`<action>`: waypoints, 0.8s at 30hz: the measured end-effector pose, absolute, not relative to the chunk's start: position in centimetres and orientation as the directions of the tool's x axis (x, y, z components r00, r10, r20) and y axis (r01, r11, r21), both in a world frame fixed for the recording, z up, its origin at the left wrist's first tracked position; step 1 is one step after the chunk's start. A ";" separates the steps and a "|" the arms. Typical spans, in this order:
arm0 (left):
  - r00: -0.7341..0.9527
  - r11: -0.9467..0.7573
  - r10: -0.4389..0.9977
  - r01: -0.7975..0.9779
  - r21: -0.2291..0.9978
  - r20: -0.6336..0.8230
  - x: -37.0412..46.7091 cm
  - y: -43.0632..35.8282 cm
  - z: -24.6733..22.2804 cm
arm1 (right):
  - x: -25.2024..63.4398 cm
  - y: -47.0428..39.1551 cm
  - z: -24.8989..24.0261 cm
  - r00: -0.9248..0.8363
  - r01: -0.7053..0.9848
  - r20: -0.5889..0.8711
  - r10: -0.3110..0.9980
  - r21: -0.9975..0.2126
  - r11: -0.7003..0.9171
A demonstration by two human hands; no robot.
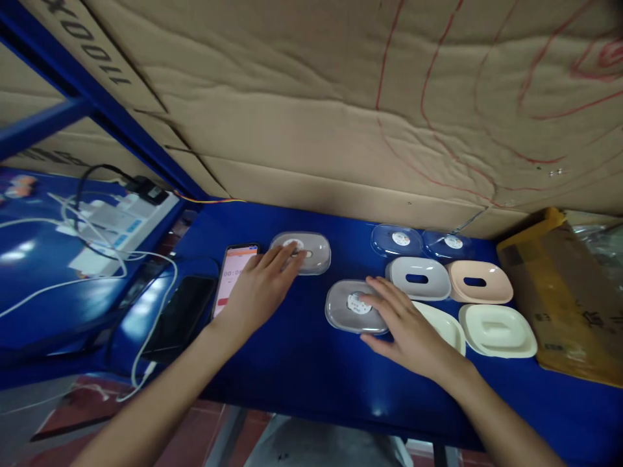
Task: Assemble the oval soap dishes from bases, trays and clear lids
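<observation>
Two soap boxes with clear lids and round white stickers lie on the blue table. The far grey soap box (318,253) is under my left hand (265,282), whose stretched fingers reach over its left part and sticker. The near grey soap box (343,310) has my right hand (403,324) at its right end. Those fingers are spread, with the index by the sticker and the thumb along the lower edge. Whether either hand presses on its lid I cannot tell. Right of my right hand are a grey slotted tray (438,279) and a cream dish (442,327), partly hidden.
Two clear lids (396,241) lie at the back. A peach slotted tray (479,282) and another cream dish (499,331) sit near a cardboard box (559,298). At left are a lit phone (228,275), a dark phone (182,318) and a cabled power strip (131,227). Cardboard (292,130) walls the back.
</observation>
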State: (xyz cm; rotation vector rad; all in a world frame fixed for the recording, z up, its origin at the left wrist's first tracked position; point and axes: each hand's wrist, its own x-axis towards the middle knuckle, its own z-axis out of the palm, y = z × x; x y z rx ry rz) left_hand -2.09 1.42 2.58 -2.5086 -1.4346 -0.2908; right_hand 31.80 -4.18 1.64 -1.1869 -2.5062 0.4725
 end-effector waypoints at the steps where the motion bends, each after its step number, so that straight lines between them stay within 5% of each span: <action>1: 0.483 -0.478 0.833 0.874 -0.089 0.270 -2.1 2.7 2.6 | 31.7 -4.2 1.6 -0.598 0.677 0.155 0.787 -0.428 0.599; 11: 0.415 -0.414 0.873 0.908 -0.060 0.256 -3.2 9.9 2.7 | 31.7 -4.1 1.7 -0.612 0.663 0.178 0.771 -0.415 0.622; 24: 0.369 -0.380 0.887 0.925 -0.015 0.277 -4.9 10.2 1.8 | 31.0 -3.7 1.0 -0.597 0.701 0.214 0.773 -0.330 0.633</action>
